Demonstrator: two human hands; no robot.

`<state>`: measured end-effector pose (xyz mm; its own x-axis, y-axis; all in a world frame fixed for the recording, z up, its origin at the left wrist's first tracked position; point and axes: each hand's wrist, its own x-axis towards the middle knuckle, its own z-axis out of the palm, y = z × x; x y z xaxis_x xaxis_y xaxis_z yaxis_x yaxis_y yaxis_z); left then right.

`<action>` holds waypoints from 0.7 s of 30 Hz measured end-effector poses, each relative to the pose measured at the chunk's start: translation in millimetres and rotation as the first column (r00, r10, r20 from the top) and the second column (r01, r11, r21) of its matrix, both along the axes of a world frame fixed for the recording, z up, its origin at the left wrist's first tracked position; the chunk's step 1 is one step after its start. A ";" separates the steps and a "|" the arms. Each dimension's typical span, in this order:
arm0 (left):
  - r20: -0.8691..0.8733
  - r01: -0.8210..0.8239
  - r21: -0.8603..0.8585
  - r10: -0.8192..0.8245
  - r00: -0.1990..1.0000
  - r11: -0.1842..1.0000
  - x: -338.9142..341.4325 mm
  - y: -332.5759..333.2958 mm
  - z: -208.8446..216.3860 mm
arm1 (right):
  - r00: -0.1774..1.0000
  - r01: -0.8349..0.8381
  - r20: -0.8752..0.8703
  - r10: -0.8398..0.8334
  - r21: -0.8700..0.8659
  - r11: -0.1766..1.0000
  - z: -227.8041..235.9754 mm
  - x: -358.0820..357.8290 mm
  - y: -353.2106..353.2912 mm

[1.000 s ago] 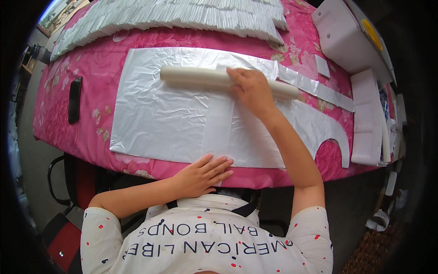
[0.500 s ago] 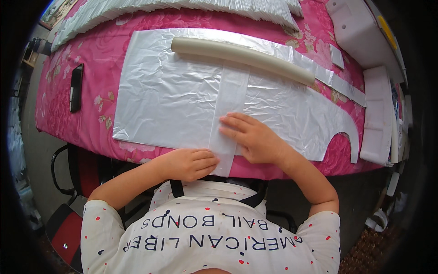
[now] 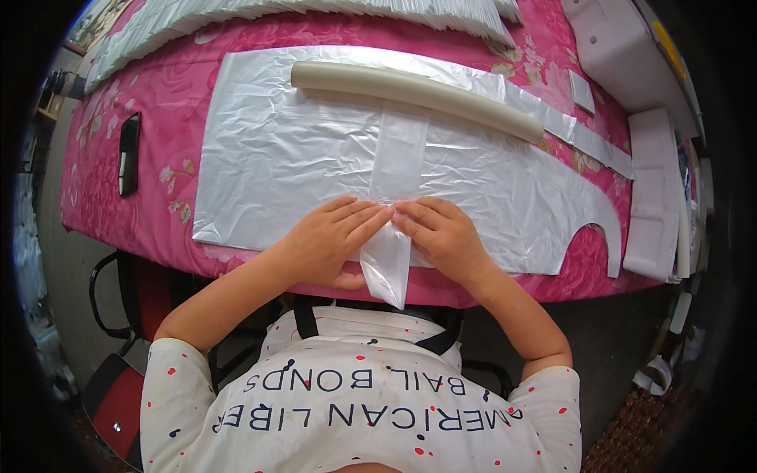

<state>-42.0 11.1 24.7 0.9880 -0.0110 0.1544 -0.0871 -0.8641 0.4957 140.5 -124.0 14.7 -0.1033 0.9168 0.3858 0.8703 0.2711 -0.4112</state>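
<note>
At the near table edge I have both hands flat, fingers together and gripping nothing: my left hand and right hand press down on the narrow plastic strip, fingertips almost meeting, probably to keep it smooth. Its loose end hangs over the edge. Beneath lies the wide clear plastic sheet, apparently weighted by a beige tube on the pink floral tablecloth. A black phone sits left.
</note>
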 end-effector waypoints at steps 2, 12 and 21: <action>0.014 -0.031 -0.151 0.034 0.999 0.988 2.9 2.9 1.1 | 0.999 0.009 -0.039 -0.010 -0.011 1.000 2.1 2.9 1.8; 0.097 -0.371 -0.578 0.513 0.853 0.726 15.9 13.1 -4.1 | 0.634 0.057 -0.465 -0.618 -0.769 0.636 22.0 26.0 43.6; -0.093 -0.256 0.135 0.269 0.959 0.957 31.2 -20.3 -21.0 | 0.535 -0.026 -0.451 -0.714 -0.854 0.520 20.9 33.7 53.1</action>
